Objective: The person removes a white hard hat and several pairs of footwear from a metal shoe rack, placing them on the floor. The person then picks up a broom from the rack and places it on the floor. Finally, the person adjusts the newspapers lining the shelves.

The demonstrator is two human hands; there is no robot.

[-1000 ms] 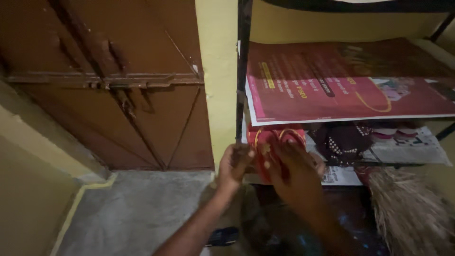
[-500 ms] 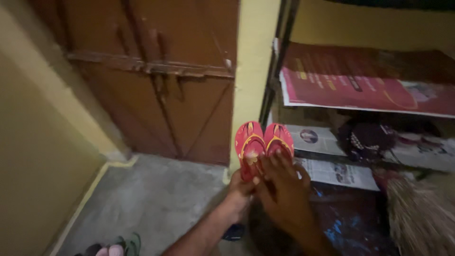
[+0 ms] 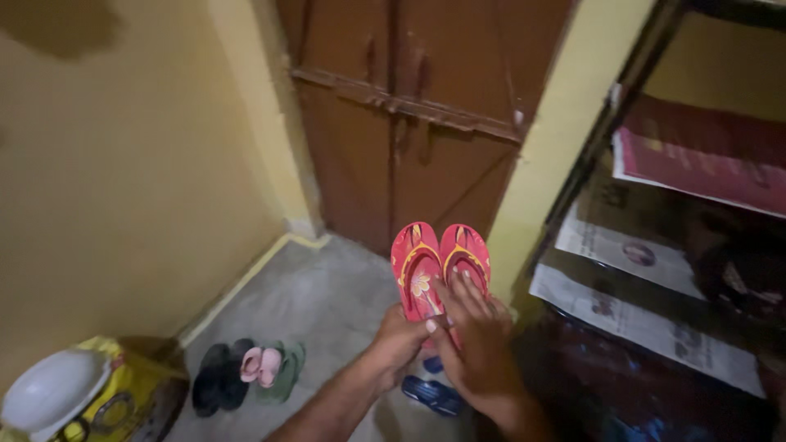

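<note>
Pair of small red rubber flip-flops with yellow straps and a pale flower print (image 3: 440, 266): centre of the frame, held up off the floor, soles side by side and touching, long axis near upright with toes toward the top of the frame and heels down in the hands.

Left hand (image 3: 399, 337): below the pair, slightly left of centre, fingers closed round the heel end from the left.

Right hand (image 3: 477, 344): lower centre, just right of the left hand, fingers (image 3: 453, 292) spread flat and pointing up the soles, pressing the pair rather than curling round it. Both hands touch the pair; neither is nearer.

Brown wooden double door (image 3: 426, 115): behind the pair, upper centre.

Grey concrete floor (image 3: 319, 303): beneath, with dark and pink sandals (image 3: 250, 372) lower left, well apart from the hands.

Dark shelf rack lined with newspaper (image 3: 647, 319): right of the frame.
</note>
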